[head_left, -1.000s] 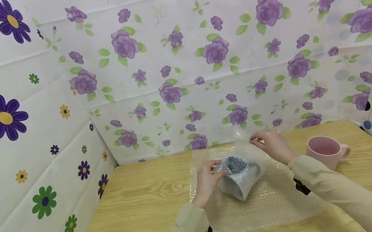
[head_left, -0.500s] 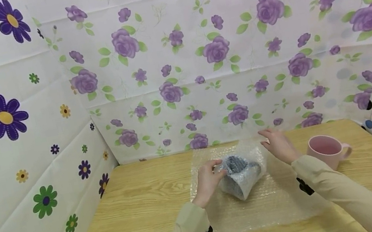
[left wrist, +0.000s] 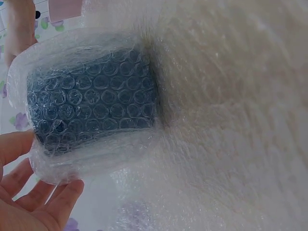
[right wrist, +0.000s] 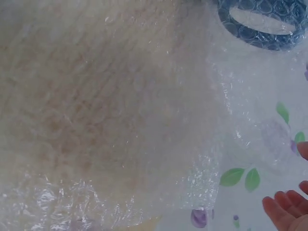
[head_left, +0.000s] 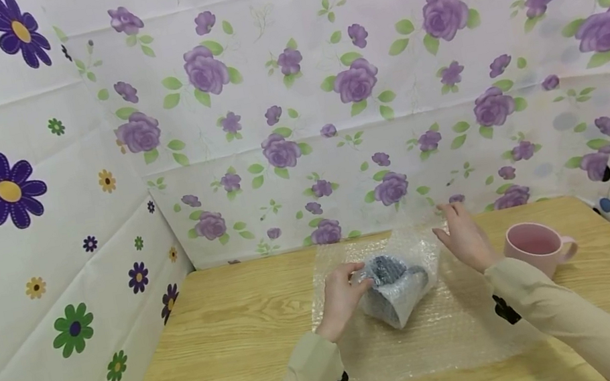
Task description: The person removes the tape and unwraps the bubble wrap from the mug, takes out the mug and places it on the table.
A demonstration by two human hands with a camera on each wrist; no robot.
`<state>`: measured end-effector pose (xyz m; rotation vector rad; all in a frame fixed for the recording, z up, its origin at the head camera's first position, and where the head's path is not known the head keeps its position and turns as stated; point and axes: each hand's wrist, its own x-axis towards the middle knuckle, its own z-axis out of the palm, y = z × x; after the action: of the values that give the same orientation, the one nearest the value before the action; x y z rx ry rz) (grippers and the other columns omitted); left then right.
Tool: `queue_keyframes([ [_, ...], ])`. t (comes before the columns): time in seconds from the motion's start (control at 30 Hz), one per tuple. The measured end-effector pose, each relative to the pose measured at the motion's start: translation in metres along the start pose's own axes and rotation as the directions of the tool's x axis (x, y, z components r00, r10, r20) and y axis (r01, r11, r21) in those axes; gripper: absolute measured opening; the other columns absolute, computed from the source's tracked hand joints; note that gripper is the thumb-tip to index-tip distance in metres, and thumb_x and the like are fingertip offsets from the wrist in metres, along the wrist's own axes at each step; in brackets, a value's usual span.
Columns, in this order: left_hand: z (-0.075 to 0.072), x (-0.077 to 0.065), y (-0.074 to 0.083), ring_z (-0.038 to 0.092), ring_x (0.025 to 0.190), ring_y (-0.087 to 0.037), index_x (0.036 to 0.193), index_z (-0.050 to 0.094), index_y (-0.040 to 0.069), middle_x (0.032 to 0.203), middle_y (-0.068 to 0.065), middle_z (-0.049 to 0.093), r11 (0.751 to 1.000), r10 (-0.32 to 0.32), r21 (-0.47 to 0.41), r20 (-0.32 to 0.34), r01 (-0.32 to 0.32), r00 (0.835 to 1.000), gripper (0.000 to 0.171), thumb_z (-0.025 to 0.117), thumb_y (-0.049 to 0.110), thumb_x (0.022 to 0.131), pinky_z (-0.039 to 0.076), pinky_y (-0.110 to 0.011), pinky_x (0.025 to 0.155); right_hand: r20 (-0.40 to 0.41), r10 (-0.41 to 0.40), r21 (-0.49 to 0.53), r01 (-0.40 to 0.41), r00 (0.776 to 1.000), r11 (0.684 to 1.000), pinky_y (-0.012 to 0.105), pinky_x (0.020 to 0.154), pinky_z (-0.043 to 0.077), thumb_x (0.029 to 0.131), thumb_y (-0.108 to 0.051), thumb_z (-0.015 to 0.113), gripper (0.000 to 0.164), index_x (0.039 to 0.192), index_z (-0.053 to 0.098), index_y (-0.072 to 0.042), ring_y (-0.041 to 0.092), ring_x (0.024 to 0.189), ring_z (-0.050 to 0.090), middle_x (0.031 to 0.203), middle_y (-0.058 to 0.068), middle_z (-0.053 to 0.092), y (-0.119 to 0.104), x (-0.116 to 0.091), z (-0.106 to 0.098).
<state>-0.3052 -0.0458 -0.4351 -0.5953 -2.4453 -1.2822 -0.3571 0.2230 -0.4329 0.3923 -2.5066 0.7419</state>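
A blue mug (head_left: 388, 271) stands on a sheet of clear bubble wrap (head_left: 431, 349), part of which is folded over its front and sides. In the left wrist view the bubbles lie over the mug's blue wall (left wrist: 96, 98). My left hand (head_left: 339, 300) holds the wrapped mug by its left side near the rim, thumb and fingers apart around it. My right hand (head_left: 465, 238) is beside a raised flap of the wrap at the back, fingers extended and nothing in its grasp. The mug's handle (right wrist: 262, 44) shows through the plastic in the right wrist view.
A pink mug (head_left: 535, 245) stands to the right of the wrap, close to my right forearm. The wooden table (head_left: 233, 339) ends at a flowered cloth wall (head_left: 256, 192) behind; more patterned cloth hangs at the left and right.
My right hand has come away from the raised flap of bubble wrap and moved right, its fingers straightening. The left hand and the wrapped mug have stayed where they were.
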Motion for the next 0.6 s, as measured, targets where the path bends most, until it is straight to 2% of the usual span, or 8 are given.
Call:
queue_keyframes([
  [0.1,0.000,0.000,0.000,0.057,0.090,-0.030,0.100,0.065,-0.006,0.099,-0.017,0.062,1.000,0.003,0.004,-0.003,-0.003,1.000,0.026,0.071,0.001,0.075,0.047,-0.037,0.076,-0.036,-0.071,0.015,0.072,0.997,0.997,0.047,0.071,0.043,0.083,-0.004,0.064,0.042,0.118,0.046,0.010,0.036,0.090,0.048,0.105,0.025,0.046,-0.004,0.000,0.000],
  [0.23,0.000,0.000,0.000,0.058,0.089,-0.030,0.098,0.065,-0.007,0.097,-0.017,0.062,1.000,0.016,0.019,-0.009,-0.016,1.000,0.026,0.071,0.001,0.075,0.047,-0.037,0.076,-0.023,-0.155,0.046,0.156,0.988,0.987,0.046,0.072,0.044,0.082,-0.005,0.066,0.038,0.114,0.050,0.009,0.035,0.090,0.052,0.101,0.022,0.052,-0.009,-0.002,0.002],
  [0.4,0.000,0.001,0.000,0.058,0.088,-0.029,0.099,0.065,-0.006,0.098,-0.016,0.062,0.999,0.014,0.029,0.000,-0.014,1.000,0.026,0.071,0.002,0.075,0.047,-0.036,0.076,-0.008,-0.173,0.091,0.173,0.985,0.981,0.043,0.073,0.045,0.082,-0.008,0.067,0.035,0.111,0.052,0.007,0.031,0.087,0.053,0.099,0.020,0.053,-0.013,-0.006,0.007],
  [0.6,0.000,0.000,0.001,0.057,0.089,-0.030,0.099,0.065,-0.005,0.098,-0.016,0.062,1.000,0.001,0.024,-0.002,-0.001,1.000,0.026,0.071,0.002,0.075,0.047,-0.037,0.076,-0.006,-0.199,0.208,0.196,0.980,0.958,0.044,0.076,0.046,0.083,-0.012,0.067,0.035,0.111,0.053,0.002,0.030,0.089,0.053,0.103,0.014,0.053,-0.018,-0.015,0.013],
])
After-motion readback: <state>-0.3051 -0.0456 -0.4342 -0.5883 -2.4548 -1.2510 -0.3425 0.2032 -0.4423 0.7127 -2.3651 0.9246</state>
